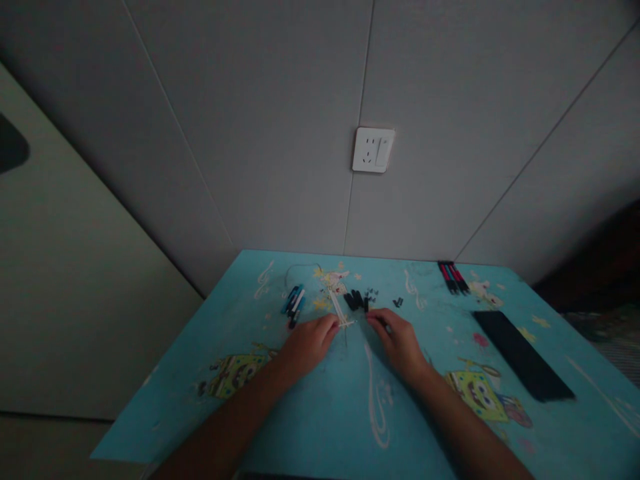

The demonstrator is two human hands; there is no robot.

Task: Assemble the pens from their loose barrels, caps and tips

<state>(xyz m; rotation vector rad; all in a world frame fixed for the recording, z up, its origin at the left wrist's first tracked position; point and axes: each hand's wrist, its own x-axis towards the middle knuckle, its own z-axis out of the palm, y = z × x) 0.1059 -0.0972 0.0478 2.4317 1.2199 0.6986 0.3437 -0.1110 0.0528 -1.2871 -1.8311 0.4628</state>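
My left hand (pixel 311 341) is closed in a pinch, its fingertips at a thin white stick, like a pen refill, that lies crosswise. Beside those fingertips, more thin white pen refills (pixel 337 303) lie lengthwise on the table. My right hand (pixel 399 339) pinches a short black pen part (pixel 367 305), which stands up from the fingertips. Just left of that part are several black pen pieces (pixel 353 300). Small dark bits (pixel 371 293) are scattered behind it. Blue, white and black pen barrels (pixel 294 303) lie in a pile beyond my left hand.
A light blue cartoon-printed table (pixel 320 413) stands against a grey wall with a white socket (pixel 373 151). At the back right lie several red, blue and black pens (pixel 453 277). A flat dark rectangular piece (pixel 523 355) rests on the right. Two small dark pieces (pixel 398 302) lie behind my right hand.
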